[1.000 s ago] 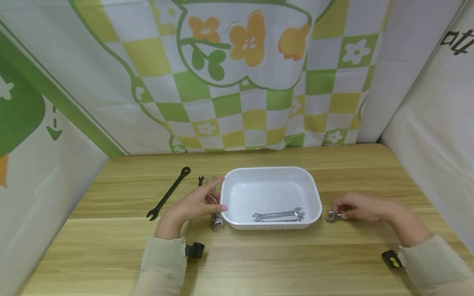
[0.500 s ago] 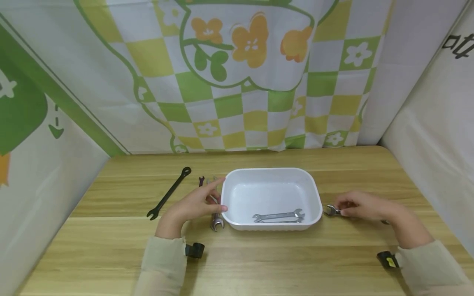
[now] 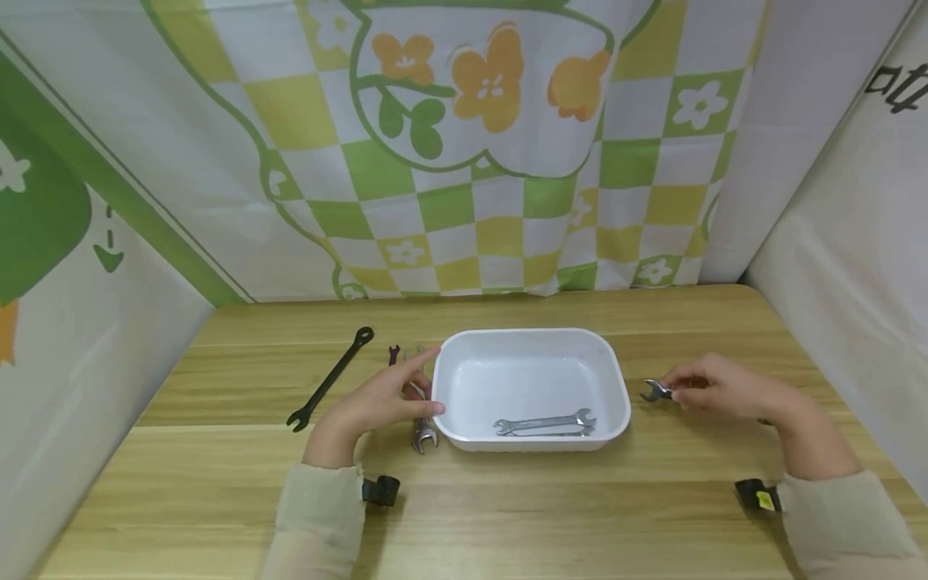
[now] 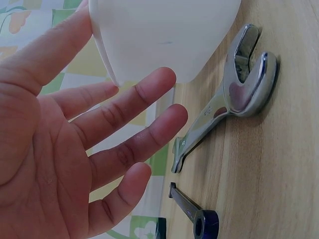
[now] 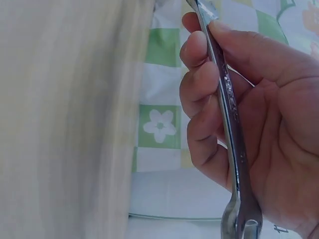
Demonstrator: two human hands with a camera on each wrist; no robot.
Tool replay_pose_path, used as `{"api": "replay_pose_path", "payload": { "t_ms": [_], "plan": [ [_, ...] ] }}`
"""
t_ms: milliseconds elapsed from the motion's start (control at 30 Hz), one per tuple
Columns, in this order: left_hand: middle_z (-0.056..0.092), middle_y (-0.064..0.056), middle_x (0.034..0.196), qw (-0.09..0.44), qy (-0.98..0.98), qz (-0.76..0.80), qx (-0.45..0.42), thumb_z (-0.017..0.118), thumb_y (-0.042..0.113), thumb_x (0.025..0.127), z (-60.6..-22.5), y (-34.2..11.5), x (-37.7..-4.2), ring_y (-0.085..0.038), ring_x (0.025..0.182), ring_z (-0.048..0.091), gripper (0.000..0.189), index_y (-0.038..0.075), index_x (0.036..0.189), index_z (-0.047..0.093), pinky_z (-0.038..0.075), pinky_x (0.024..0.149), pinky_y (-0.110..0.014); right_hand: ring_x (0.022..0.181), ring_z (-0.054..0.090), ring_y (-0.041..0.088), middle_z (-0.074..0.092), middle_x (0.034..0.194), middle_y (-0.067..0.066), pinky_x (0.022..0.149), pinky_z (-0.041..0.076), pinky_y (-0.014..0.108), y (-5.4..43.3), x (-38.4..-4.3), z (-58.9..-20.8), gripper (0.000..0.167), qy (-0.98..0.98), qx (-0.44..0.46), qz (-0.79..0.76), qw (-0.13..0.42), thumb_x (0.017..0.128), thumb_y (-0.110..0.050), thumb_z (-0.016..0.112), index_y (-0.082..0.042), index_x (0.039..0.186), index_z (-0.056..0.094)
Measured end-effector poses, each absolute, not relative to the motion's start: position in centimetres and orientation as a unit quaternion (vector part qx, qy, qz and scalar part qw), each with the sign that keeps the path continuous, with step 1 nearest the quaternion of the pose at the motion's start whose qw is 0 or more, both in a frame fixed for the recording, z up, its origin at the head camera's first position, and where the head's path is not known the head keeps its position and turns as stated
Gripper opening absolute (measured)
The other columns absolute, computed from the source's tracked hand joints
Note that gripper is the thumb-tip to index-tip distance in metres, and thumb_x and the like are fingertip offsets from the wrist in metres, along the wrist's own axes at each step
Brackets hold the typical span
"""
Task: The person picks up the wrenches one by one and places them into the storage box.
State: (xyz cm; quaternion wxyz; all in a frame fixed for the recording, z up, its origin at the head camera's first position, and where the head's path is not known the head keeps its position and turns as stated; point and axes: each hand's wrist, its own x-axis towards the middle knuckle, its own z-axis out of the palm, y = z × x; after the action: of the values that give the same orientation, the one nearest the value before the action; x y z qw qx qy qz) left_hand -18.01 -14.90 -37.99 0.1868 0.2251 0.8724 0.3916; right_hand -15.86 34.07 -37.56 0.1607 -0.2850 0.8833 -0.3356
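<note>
My right hand grips a silver open-end wrench along its shaft, raised from the table, one jaw pointing towards the white plastic tray. Thumb and curled fingers close round it in the right wrist view. At the tray's left side, my left hand touches the rim with spread, fairly straight fingers. Inside the tray, near its front wall, lie two silver open-end wrenches, one partly hidden behind the rim. Another silver wrench lies on the table below the left hand, partly covered by it in the head view.
A long black combination wrench lies slanted on the wooden table at the left. Beside the left hand shows a small dark purple wrench. A patterned curtain hangs along the table's back edge, with white cloth at both sides.
My right hand has lifted the wrench off the table and shifted slightly away from me. The left hand and the tray have stayed in place.
</note>
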Motion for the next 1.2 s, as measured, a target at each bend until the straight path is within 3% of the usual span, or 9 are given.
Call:
{"api": "replay_pose_path", "payload": {
  "t_ms": [133, 367, 567, 833, 1067, 1200],
  "plan": [
    [0.068, -0.008, 0.103, 0.184, 0.873, 0.389, 0.230, 0.075, 0.031, 0.089, -38.0, -14.9, -18.0, -0.019, 0.095, 0.065, 0.090, 0.005, 0.158, 0.023, 0.054, 0.082, -0.033, 0.065, 0.048, -0.004, 0.064, 0.080, -0.002, 0.054, 0.046, 0.022, 34.0, -15.9, -37.0, 0.018, 0.890, -0.276, -0.338, 0.131, 0.097, 0.001, 0.058, 0.007, 0.110, 0.069],
    [0.068, -0.009, 0.104, 0.190, 0.872, 0.392, 0.222, 0.075, 0.028, 0.090, -38.0, -15.0, -18.0, -0.020, 0.096, 0.065, 0.088, 0.007, 0.158, 0.023, 0.054, 0.083, -0.034, 0.078, 0.054, -0.005, 0.074, 0.101, 0.011, 0.066, 0.051, 0.021, 33.6, -15.9, -35.6, 0.020, 0.921, -0.227, -0.303, 0.090, 0.095, -0.005, 0.064, 0.004, 0.111, 0.072],
    [0.068, -0.010, 0.103, 0.189, 0.873, 0.390, 0.224, 0.074, 0.026, 0.090, -38.0, -14.9, -18.0, -0.020, 0.096, 0.065, 0.087, 0.005, 0.158, 0.023, 0.053, 0.083, -0.033, 0.074, 0.054, -0.004, 0.073, 0.094, 0.009, 0.062, 0.049, 0.021, 33.1, -16.0, -35.0, 0.019, 0.917, -0.230, -0.319, 0.063, 0.094, -0.003, 0.064, 0.003, 0.110, 0.073],
    [0.068, -0.008, 0.103, 0.185, 0.873, 0.391, 0.224, 0.075, 0.028, 0.090, -38.1, -14.9, -18.0, -0.020, 0.096, 0.065, 0.089, 0.006, 0.158, 0.023, 0.053, 0.084, -0.034, 0.078, 0.063, 0.001, 0.075, 0.098, 0.011, 0.066, 0.053, 0.023, 31.6, -16.4, -34.3, 0.023, 0.917, -0.223, -0.322, 0.072, 0.095, -0.010, 0.066, 0.002, 0.115, 0.072],
    [0.068, -0.007, 0.102, 0.188, 0.872, 0.393, 0.221, 0.075, 0.026, 0.089, -38.2, -14.8, -18.1, -0.019, 0.095, 0.065, 0.089, 0.008, 0.158, 0.023, 0.053, 0.085, -0.034, 0.074, 0.059, 0.002, 0.074, 0.096, 0.007, 0.062, 0.050, 0.023, 30.0, -16.7, -33.9, 0.024, 0.908, -0.246, -0.331, 0.075, 0.095, -0.009, 0.066, 0.000, 0.116, 0.072],
    [0.068, -0.007, 0.102, 0.187, 0.873, 0.392, 0.220, 0.076, 0.026, 0.089, -38.0, -14.8, -18.0, -0.019, 0.096, 0.065, 0.089, 0.008, 0.158, 0.023, 0.053, 0.084, -0.034, 0.077, 0.060, 0.002, 0.074, 0.103, 0.010, 0.063, 0.051, 0.023, 28.6, -17.0, -33.8, 0.022, 0.901, -0.275, -0.329, 0.072, 0.095, -0.010, 0.066, -0.003, 0.115, 0.073]
  ]
}}
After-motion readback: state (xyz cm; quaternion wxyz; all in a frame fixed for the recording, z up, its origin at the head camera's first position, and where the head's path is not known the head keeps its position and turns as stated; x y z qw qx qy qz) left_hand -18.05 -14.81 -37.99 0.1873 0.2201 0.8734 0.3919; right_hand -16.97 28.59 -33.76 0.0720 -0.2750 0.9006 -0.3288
